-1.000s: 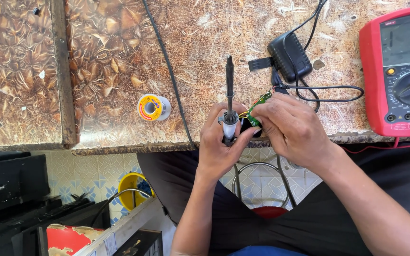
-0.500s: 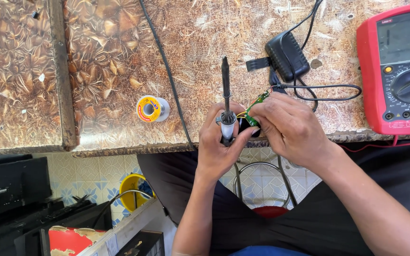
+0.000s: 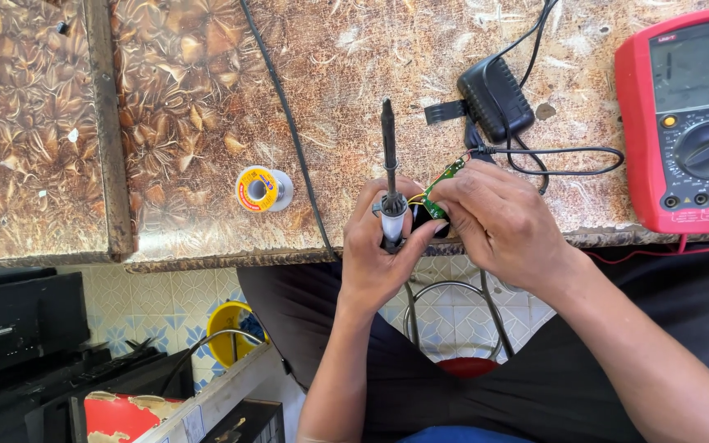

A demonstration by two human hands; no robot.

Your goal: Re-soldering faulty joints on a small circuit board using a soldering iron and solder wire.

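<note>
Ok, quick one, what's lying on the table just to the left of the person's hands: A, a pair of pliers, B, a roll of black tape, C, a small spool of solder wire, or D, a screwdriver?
C: a small spool of solder wire with a yellow face lies on the table left of the left hand, which holds the soldering iron; none of the other items shows there.

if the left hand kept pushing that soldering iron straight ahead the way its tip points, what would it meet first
Probably nothing nearby: the left hand aims the black-tipped soldering iron up the worn brown patterned tabletop, between the long black cable and the black power adapter. Height is unclear.
</note>
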